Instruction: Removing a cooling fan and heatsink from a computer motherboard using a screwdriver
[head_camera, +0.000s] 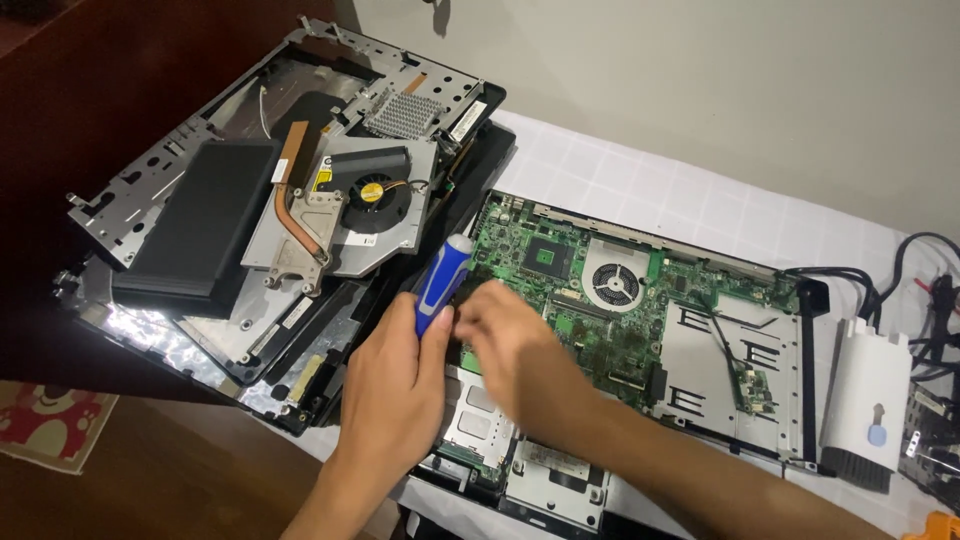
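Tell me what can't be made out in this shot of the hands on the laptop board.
- Screwdriver tip, head view: hidden behind the left hand.
- Right hand fingers: motion-blurred, so what they touch on the board is unclear.
- The screw or part being worked: covered by both hands.
- Orange object: cut off by the bottom-right corner.
- Cables: run past the right edge.

- Where are the two hands?
- Both are near the middle. The left hand (395, 375) comes up from the near side with its fingers curled tight in a fist
- And the other one?
- The right hand (510, 335) reaches in from the right, fingers bent down, touching the left
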